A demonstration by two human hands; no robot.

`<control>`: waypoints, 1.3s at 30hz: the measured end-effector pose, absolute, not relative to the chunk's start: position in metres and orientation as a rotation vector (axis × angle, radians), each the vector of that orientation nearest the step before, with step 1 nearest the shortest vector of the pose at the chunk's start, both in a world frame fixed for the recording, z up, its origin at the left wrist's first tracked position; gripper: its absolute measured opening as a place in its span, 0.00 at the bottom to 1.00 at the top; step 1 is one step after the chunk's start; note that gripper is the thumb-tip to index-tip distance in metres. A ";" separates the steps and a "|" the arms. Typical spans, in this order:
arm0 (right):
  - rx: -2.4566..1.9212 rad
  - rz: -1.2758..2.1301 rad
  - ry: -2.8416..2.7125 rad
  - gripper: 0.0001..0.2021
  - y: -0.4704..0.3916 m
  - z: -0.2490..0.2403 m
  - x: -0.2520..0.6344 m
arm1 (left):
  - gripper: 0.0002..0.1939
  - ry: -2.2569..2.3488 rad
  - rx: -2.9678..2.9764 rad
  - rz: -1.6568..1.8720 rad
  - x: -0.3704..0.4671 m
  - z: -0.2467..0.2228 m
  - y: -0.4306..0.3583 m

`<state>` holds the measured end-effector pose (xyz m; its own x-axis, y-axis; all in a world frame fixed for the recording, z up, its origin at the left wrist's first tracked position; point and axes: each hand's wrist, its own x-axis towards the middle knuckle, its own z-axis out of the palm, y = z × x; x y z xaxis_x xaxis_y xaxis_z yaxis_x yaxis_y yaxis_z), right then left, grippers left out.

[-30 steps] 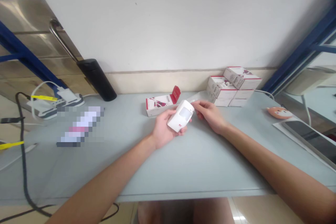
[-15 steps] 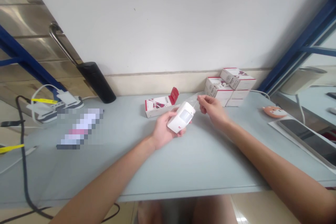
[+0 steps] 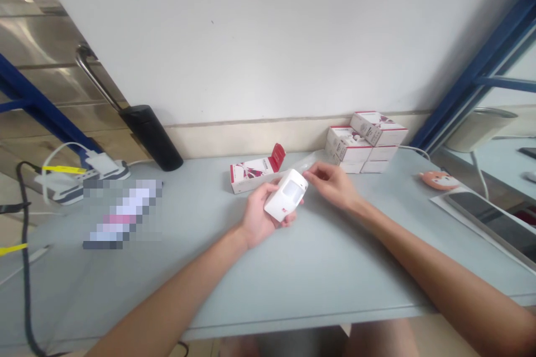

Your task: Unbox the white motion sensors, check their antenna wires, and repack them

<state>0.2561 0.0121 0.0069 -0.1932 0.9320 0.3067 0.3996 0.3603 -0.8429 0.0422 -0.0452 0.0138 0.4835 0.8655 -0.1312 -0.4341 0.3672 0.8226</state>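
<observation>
My left hand [image 3: 262,215] is wrapped round a white motion sensor [image 3: 286,196], a small rounded case with a pale window and a red mark on its face. The sensor is tilted, its top end pointing up and to the right. At that top end the fingers of my right hand [image 3: 329,181] are pinched together against the upper right edge. What they pinch is hidden. Behind my hands lies an opened white and red box [image 3: 251,174] with its red flap raised. Clear plastic film [image 3: 305,162] lies between that box and my right hand.
Several white and red boxes [image 3: 366,145] are stacked against the wall at the back right. An orange animal-faced object [image 3: 439,180] and a dark phone-like slab [image 3: 489,223] lie to the right. Leftward are a black cylinder [image 3: 153,136], a power strip [image 3: 90,181] and a blurred-out device [image 3: 125,215].
My right hand has moved down and left, from a thin line stretched off the sensor's top end to the sensor's edge. The left hand still holds the sensor. The view has shifted slightly.
</observation>
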 end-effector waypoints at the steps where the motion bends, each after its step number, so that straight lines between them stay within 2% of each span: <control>1: -1.170 0.786 -1.806 0.18 0.011 0.006 0.255 | 0.17 0.622 0.799 0.912 0.042 0.014 -0.045; 5: -1.169 0.677 -1.930 0.16 0.010 0.006 0.256 | 0.18 0.634 0.764 0.928 0.043 0.015 -0.045; 9: -1.174 0.279 -2.032 0.12 0.015 0.001 0.262 | 0.17 0.671 0.736 0.989 0.045 0.015 -0.046; 13: -1.186 -0.018 -2.146 0.21 0.025 -0.011 0.271 | 0.18 0.760 0.821 1.146 0.047 0.010 -0.046; 15: -1.195 -0.038 -2.185 0.20 0.030 -0.017 0.275 | 0.21 0.833 0.939 1.227 0.048 0.006 -0.046; 19: -1.223 -0.009 -2.137 0.10 0.037 -0.019 0.280 | 0.23 0.941 1.085 1.273 0.046 0.000 -0.044; 24: -1.203 -0.022 -1.968 0.09 0.034 -0.010 0.276 | 0.22 0.952 1.098 1.258 0.046 -0.001 -0.043; 29: -1.185 0.315 -1.657 0.09 0.029 -0.001 0.270 | 0.21 0.924 1.119 1.285 0.045 0.000 -0.044; 37: -0.832 1.351 -0.950 0.05 0.027 0.022 0.271 | 0.22 0.883 1.174 1.252 0.043 0.002 -0.045; 39: -0.756 1.491 -0.862 0.04 0.028 0.022 0.274 | 0.22 0.876 1.178 1.252 0.043 0.003 -0.045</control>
